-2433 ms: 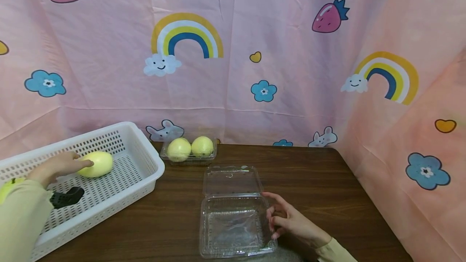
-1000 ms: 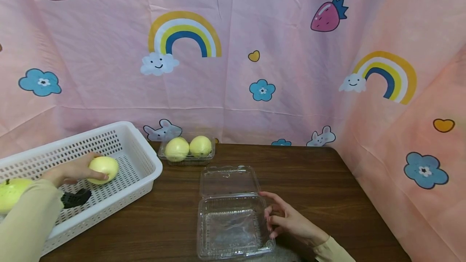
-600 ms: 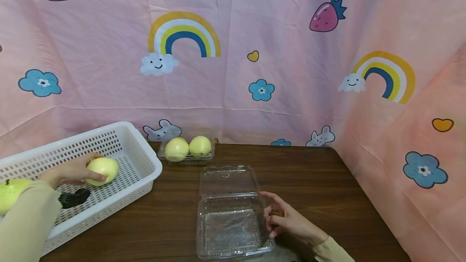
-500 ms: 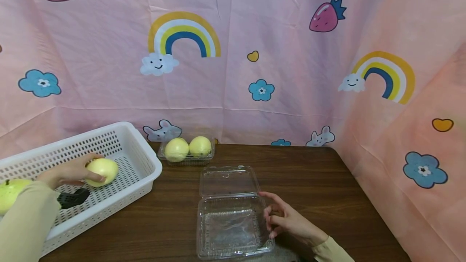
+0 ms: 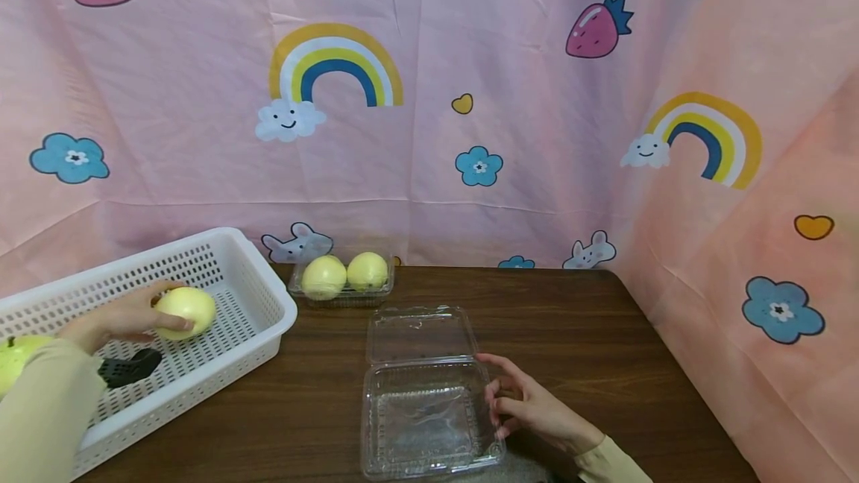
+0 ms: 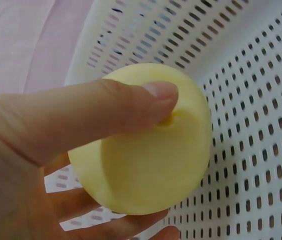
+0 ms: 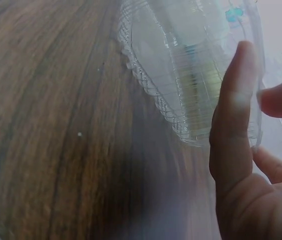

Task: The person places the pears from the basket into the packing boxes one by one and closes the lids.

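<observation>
My left hand (image 5: 127, 315) is inside the white basket and grips a pale yellow apple (image 5: 191, 310). In the left wrist view the thumb lies over the top of the apple (image 6: 151, 175), near its dimple, and the other fingers curve beneath. Whether the apple touches the basket floor is hard to tell. My right hand (image 5: 537, 408) holds the right rim of a clear plastic clamshell box (image 5: 429, 423), whose lid (image 5: 423, 334) is folded back. The right wrist view shows the rim of the box (image 7: 176, 120) between its fingers.
The white perforated basket (image 5: 188, 386) stands at the left; another apple (image 5: 20, 356) is at its near left, partly behind the sleeve. A second clear box (image 5: 345, 293) with two apples (image 5: 325, 276) stands at the back of the brown table (image 5: 564, 319), against a printed cloth (image 5: 510, 43).
At first the left fingers only touched the apple. It has since turned and shifted slightly right, and the left hand now grips it. The right hand stays at the box rim.
</observation>
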`<control>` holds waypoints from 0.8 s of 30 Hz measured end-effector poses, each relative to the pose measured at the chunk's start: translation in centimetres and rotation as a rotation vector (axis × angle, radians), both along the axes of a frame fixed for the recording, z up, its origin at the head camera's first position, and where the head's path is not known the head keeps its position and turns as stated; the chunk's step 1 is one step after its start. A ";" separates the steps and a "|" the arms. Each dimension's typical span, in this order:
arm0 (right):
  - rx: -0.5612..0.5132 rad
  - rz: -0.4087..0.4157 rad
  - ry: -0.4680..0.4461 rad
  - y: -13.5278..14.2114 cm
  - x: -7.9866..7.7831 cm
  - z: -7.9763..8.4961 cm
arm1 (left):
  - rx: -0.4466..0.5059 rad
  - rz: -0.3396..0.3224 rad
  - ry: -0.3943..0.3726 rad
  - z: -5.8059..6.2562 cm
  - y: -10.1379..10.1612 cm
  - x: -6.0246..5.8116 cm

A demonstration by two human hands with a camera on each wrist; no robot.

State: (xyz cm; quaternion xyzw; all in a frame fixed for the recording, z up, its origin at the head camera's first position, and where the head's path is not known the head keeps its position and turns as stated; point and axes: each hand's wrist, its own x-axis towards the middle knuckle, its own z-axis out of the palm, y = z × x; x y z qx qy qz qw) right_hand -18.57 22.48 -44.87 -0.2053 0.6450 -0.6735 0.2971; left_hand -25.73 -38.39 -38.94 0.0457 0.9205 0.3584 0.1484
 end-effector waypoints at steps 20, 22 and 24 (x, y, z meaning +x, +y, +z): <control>-0.003 -0.021 0.005 -0.3 0.5 0.1 | -0.008 0.006 0.119 3.4 3.4 0.5; -0.005 -0.023 0.002 -0.3 0.6 0.1 | 0.000 0.004 0.128 3.8 3.8 0.6; -0.006 -0.024 0.003 -0.3 0.6 0.0 | 0.004 -0.003 0.137 4.1 4.2 0.6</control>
